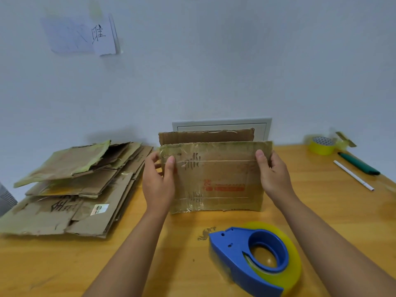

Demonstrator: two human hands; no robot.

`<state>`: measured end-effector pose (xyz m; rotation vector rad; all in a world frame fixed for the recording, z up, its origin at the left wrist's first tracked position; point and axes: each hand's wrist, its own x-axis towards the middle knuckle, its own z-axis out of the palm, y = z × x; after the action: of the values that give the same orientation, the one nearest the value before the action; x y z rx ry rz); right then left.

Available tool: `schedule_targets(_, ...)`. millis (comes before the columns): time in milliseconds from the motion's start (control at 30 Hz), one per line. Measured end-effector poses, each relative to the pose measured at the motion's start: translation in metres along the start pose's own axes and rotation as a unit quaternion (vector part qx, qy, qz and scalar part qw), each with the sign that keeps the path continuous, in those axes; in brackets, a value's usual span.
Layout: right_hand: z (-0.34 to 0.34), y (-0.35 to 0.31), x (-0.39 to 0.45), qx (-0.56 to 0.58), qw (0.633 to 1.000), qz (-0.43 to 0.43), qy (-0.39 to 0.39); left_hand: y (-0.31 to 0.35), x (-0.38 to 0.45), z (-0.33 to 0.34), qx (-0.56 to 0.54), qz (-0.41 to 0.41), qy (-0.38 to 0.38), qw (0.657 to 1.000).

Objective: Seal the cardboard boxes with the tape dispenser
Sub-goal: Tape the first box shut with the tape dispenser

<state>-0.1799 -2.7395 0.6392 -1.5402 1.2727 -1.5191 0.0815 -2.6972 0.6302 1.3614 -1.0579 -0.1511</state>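
Observation:
A worn brown cardboard box (216, 176) with red print and old tape stands upright on the wooden table (171, 254), its flaps open at the top. My left hand (158, 181) grips its left edge, thumb on the front face. My right hand (273, 174) grips its right edge, thumb over the top corner. A blue tape dispenser (246, 256) loaded with a yellowish tape roll lies flat on the table in front of the box, untouched.
A pile of flattened cardboard boxes (72, 189) fills the table's left side. At the far right lie a yellow tape roll (321, 145), a green pen-like tool (360, 163) and a white pen (353, 175). A white wall panel (220, 124) is behind the box.

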Motion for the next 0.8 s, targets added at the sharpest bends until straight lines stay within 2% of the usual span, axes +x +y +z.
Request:
schedule_targets(233,0.005,0.0,0.007,-0.019,0.999,-0.008,0.036,0.002,0.008,-0.003,-0.001,-0.005,0.01,1.0)
schedule_targets(400,0.008,0.003,0.012,-0.032,0.998,0.005,0.046,0.002,0.011,-0.005,0.012,-0.009,-0.008,1.0)
schedule_targets(567,0.008,0.002,0.018,-0.042,0.998,0.006,0.046,0.011,0.03,-0.004,0.051,-0.024,-0.078,0.995)
schedule_targets(700,0.011,-0.003,0.024,-0.058,0.998,0.009,0.035,0.018,0.052,-0.006,0.121,0.017,-0.151,0.981)
schedule_targets(800,0.012,-0.005,0.025,-0.056,0.998,0.006,0.02,0.013,0.056,-0.003,0.164,0.061,-0.164,0.971)
